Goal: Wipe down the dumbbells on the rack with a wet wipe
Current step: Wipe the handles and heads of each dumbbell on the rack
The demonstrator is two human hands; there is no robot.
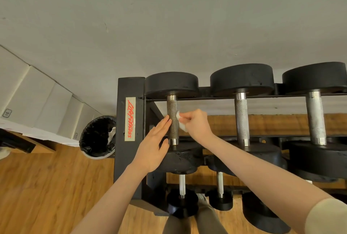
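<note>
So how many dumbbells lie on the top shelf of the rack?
3 in view: the left dumbbell, which the right hand wipes with the wet wipe, the middle dumbbell and the right dumbbell. More may lie beyond the frame's right edge.

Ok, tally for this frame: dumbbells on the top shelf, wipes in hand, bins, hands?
Top-shelf dumbbells: 3
Wipe in hand: 1
Bin: 1
Hands: 2 (left hand, right hand)
Total: 7

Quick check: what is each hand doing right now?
Left hand: open, straight fingers against the dumbbell handle.
Right hand: pinches the wet wipe at that handle.
</note>
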